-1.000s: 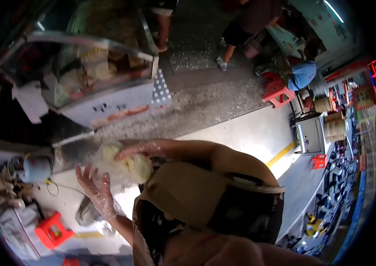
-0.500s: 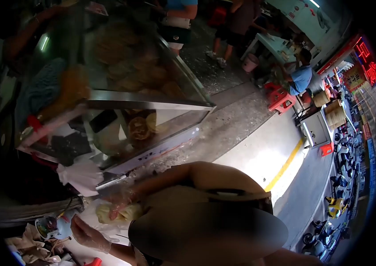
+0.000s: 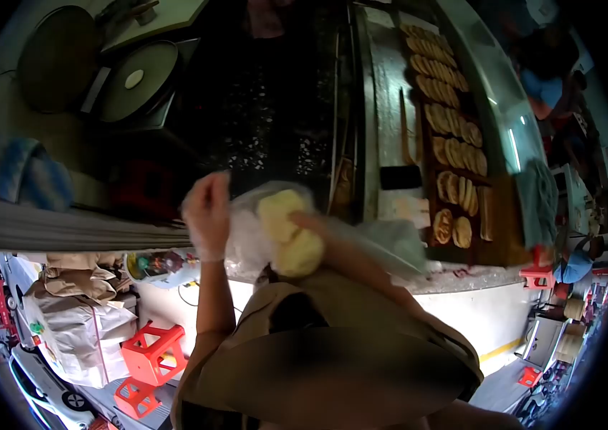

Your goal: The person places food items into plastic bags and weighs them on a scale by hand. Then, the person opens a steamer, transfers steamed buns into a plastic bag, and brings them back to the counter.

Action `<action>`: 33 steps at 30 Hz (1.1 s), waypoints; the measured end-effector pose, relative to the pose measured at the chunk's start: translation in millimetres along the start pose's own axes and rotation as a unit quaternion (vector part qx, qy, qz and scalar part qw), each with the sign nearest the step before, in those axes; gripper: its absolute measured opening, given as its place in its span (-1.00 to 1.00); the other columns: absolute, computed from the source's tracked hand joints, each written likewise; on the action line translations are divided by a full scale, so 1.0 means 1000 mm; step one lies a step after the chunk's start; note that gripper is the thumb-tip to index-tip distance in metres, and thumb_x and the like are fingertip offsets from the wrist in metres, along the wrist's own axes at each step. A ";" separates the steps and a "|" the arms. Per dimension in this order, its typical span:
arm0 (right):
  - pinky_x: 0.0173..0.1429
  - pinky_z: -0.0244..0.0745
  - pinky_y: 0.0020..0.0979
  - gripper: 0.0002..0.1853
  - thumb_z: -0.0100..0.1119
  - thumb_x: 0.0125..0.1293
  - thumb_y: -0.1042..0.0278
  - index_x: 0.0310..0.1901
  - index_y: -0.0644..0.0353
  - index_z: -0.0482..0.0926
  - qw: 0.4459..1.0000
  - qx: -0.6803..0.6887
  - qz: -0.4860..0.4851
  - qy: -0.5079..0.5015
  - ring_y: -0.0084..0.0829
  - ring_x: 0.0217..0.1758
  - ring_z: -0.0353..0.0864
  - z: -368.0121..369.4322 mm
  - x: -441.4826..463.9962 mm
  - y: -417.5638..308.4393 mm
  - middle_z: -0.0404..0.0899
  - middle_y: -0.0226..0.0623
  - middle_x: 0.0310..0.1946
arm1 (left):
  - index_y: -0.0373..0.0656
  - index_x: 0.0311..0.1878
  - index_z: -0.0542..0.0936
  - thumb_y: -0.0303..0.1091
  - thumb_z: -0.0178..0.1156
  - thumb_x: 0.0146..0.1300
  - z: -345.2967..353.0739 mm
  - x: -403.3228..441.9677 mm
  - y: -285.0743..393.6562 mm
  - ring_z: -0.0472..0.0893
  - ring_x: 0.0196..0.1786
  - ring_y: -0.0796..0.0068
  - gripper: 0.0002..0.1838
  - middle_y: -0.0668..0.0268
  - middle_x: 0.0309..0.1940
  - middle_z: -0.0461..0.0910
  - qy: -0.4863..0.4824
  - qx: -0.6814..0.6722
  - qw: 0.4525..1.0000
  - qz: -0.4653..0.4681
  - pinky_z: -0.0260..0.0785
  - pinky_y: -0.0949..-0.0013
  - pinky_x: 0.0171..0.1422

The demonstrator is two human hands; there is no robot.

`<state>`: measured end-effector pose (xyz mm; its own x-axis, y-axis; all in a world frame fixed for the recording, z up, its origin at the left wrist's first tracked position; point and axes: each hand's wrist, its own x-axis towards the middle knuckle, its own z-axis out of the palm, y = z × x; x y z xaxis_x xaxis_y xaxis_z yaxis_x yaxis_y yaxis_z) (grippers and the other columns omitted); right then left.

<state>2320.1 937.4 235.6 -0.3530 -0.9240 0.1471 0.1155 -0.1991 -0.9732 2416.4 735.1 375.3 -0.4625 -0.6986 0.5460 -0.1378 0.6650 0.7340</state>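
My right hand (image 3: 309, 225) reaches in from the right, its fingers pressed against a soft pale yellow lump (image 3: 291, 247) that looks like dough. The lump lies against a clear plastic bag (image 3: 248, 228) close in front of my chest. To the left, my left hand (image 3: 207, 215) is raised in what looks like a thin clear glove. Its blurred fingers are curled together, and whatever they may hold is hidden. A gap separates this hand from the yellow lump.
Rows of browned flatbreads (image 3: 454, 122) lie in a glass-fronted case, beside a phone (image 3: 401, 177) and wooden stick (image 3: 406, 125). At back left a round griddle (image 3: 153, 79) carries one pale disc. Red stools (image 3: 152, 351) and brown paper bags (image 3: 78, 287) stand at left.
My view has swung from the street side to the griddle and bread case. My left hand is now raised higher. The yellow lump stays by my right hand.
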 end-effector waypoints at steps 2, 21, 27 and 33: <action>0.12 0.45 -0.31 -0.53 0.11 0.25 0.24 0.16 0.25 0.37 0.984 0.116 0.095 0.092 -0.29 -0.02 0.55 -0.005 0.027 -0.065 0.52 -0.15 -0.05 | -0.21 -0.28 0.61 -0.39 0.17 0.23 0.026 0.035 -0.013 0.50 -0.49 0.51 -0.89 0.28 -0.51 0.58 -0.049 -0.034 0.997 -0.042 0.37 0.46 -0.34; 0.11 0.50 -0.20 -0.44 0.12 0.20 0.19 0.18 0.32 0.30 0.831 0.429 0.294 0.196 -0.17 0.02 0.55 -0.227 0.522 -0.013 0.51 -0.07 0.00 | -0.30 -0.29 0.60 -0.44 0.17 0.18 0.257 0.430 -0.247 0.52 -0.43 0.60 -0.88 0.30 -0.47 0.60 -0.188 -0.102 0.971 -0.105 0.38 0.51 -0.32; 0.11 0.49 -0.22 -0.44 0.13 0.18 0.18 0.16 0.32 0.34 0.863 0.395 0.283 0.139 -0.19 0.01 0.57 -0.295 0.705 0.015 0.53 -0.08 -0.01 | -0.27 -0.11 0.56 -0.43 0.13 0.23 0.314 0.533 -0.352 0.48 -0.31 0.63 -0.81 0.38 -0.33 0.57 -0.155 -0.284 0.923 -0.210 0.37 0.53 -0.17; 0.13 0.47 -0.20 -0.40 0.16 0.15 0.15 0.18 0.30 0.33 0.865 0.382 0.222 0.239 -0.18 0.02 0.56 -0.356 0.807 0.011 0.53 -0.08 -0.01 | -0.20 0.36 0.11 -0.16 0.26 0.11 0.437 0.657 -0.415 0.33 0.19 0.33 -0.19 0.20 0.18 0.30 -0.404 -0.444 0.770 -0.217 0.19 0.25 0.28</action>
<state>1706.2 306.2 280.1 -0.4389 -0.7610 -0.4778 0.8530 -0.1858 -0.4877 1787.3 115.8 252.9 -0.9849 -0.1729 0.0060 0.0548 -0.2786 0.9588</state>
